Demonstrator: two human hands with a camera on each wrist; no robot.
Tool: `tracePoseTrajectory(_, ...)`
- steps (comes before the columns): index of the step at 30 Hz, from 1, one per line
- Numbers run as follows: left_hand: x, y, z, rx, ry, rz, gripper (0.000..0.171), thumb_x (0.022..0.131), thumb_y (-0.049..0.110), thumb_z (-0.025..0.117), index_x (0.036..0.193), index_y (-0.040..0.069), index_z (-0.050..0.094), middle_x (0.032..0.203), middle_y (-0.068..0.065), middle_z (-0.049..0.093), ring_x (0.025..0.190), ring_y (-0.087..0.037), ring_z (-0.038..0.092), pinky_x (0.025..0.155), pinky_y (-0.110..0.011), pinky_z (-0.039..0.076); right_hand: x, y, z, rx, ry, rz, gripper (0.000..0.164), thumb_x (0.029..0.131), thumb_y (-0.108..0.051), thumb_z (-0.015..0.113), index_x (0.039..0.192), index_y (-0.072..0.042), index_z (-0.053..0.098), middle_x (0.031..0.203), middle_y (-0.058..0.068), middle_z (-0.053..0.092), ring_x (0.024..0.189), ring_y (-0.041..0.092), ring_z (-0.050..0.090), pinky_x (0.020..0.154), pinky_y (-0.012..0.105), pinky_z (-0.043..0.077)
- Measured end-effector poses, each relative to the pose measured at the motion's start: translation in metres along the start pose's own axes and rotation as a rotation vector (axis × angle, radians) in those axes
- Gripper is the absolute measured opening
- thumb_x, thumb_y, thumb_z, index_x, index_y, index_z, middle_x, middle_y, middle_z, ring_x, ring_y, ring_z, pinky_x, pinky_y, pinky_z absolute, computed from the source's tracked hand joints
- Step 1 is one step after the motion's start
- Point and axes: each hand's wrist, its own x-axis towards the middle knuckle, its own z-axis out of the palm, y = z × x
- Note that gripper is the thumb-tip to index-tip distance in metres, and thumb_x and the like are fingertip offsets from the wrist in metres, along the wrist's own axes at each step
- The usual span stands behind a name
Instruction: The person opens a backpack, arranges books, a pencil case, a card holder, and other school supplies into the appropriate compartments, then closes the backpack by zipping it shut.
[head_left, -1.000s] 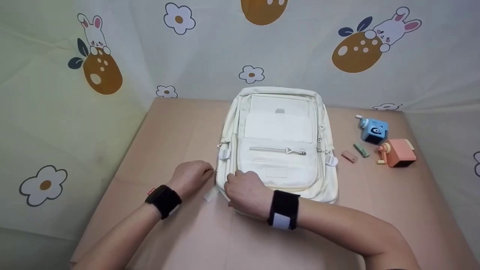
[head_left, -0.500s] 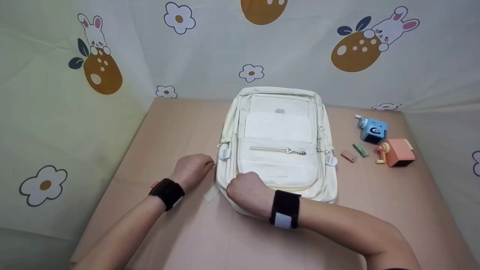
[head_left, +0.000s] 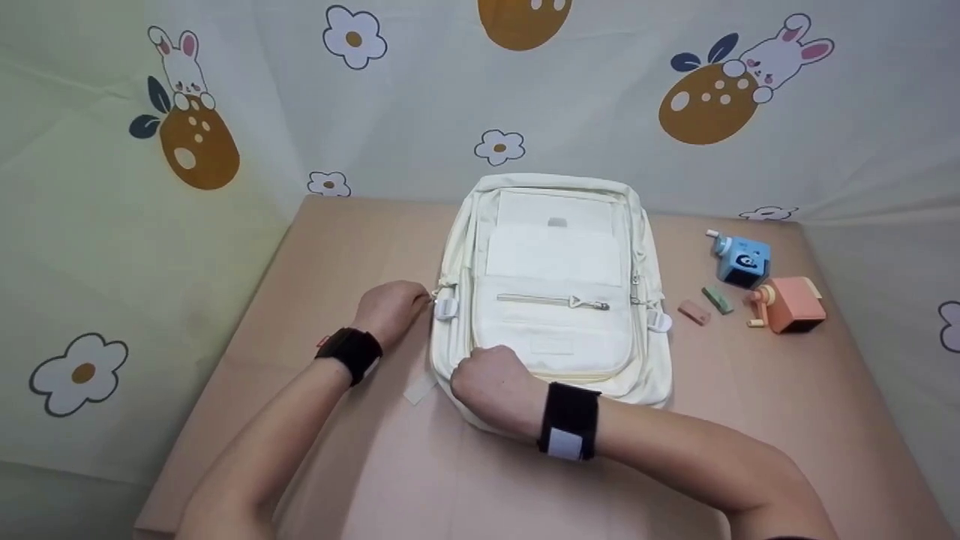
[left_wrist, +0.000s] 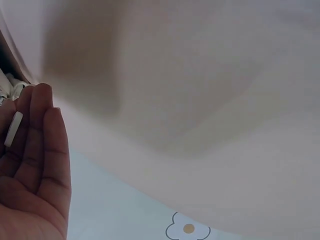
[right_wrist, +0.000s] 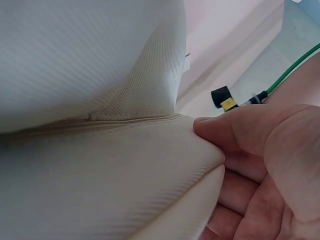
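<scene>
A cream backpack lies on the table, front pocket facing up. My left hand is at the bag's left side, beside the white side buckle, pinching a small pull there. In the left wrist view, a pale zipper pull shows between the thumb and fingers. My right hand grips the bag's lower left corner. Seen from the right wrist, the thumb presses on the fabric edge next to a zipper seam, while the fingers lie underneath.
Right of the bag, a blue crank pencil sharpener and an orange one stand on the table. Pink and green small blocks lie near them. A pale strap end sticks out at the bag's lower left.
My left hand has moved up along the bag's left side, from near the lower corner to the side buckle. My right hand stays at the lower left corner, almost still.
</scene>
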Motion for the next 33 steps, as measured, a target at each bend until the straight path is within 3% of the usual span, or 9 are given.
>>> tracePoseTrajectory(5, 0.009, 0.001, -0.001, -0.004, -0.006, -0.005, 0.017, 0.101, 0.021, 0.063, 0.097, 0.014, 0.077, 0.095, -0.003, 0.074, 0.090, -0.026, 0.069, 0.080, -0.045, 0.054, 0.000, -0.001, 0.001, 0.000, 0.015, 0.013, 0.017, 0.084, -0.015, 0.073, 0.069, -0.020, 0.069, 0.060, -0.006, 0.060, 0.057, 0.012, 0.057, 0.042, 0.032, 0.044)
tracePoseTrajectory(12, 0.007, 0.001, 0.000, 0.011, 0.007, -0.006, 0.016, 0.101, 0.021, 0.063, 0.096, 0.014, 0.076, 0.094, -0.003, 0.073, 0.088, -0.025, 0.069, 0.079, -0.045, 0.054, -0.001, -0.002, 0.000, 0.014, 0.029, 0.016, 0.018, 0.083, -0.015, 0.073, 0.068, -0.020, 0.066, 0.060, -0.007, 0.058, 0.057, 0.012, 0.056, 0.041, 0.032, 0.043)
tracePoseTrajectory(20, 0.008, 0.002, 0.002, 0.030, -0.010, -0.021, 0.017, 0.102, 0.022, 0.062, 0.098, 0.015, 0.077, 0.096, -0.002, 0.074, 0.089, -0.024, 0.070, 0.077, -0.045, 0.054, -0.005, 0.002, 0.001, 0.042, 0.007, -0.008, 0.007, 0.085, -0.017, 0.073, 0.079, -0.018, 0.070, 0.070, -0.003, 0.064, 0.061, 0.014, 0.057, 0.041, 0.032, 0.042)
tracePoseTrajectory(26, 0.009, 0.003, 0.004, 0.050, 0.002, -0.021, 0.018, 0.101, 0.021, 0.062, 0.099, 0.016, 0.078, 0.094, -0.002, 0.074, 0.087, -0.024, 0.069, 0.075, -0.046, 0.054, -0.016, 0.010, -0.003, 0.163, 0.011, -0.007, 0.003, 0.089, -0.014, 0.069, 0.091, -0.016, 0.070, 0.077, 0.000, 0.066, 0.066, 0.018, 0.060, 0.045, 0.034, 0.044)
tracePoseTrajectory(33, 0.007, 0.001, 0.008, 0.043, 0.020, -0.010, 0.018, 0.102, 0.022, 0.062, 0.105, 0.016, 0.079, 0.099, -0.004, 0.075, 0.093, -0.027, 0.070, 0.078, -0.047, 0.055, -0.047, 0.037, -0.008, 0.366, 0.128, 0.036, 0.003, 0.093, -0.015, 0.068, 0.092, -0.016, 0.071, 0.078, -0.003, 0.066, 0.067, 0.018, 0.061, 0.049, 0.034, 0.046)
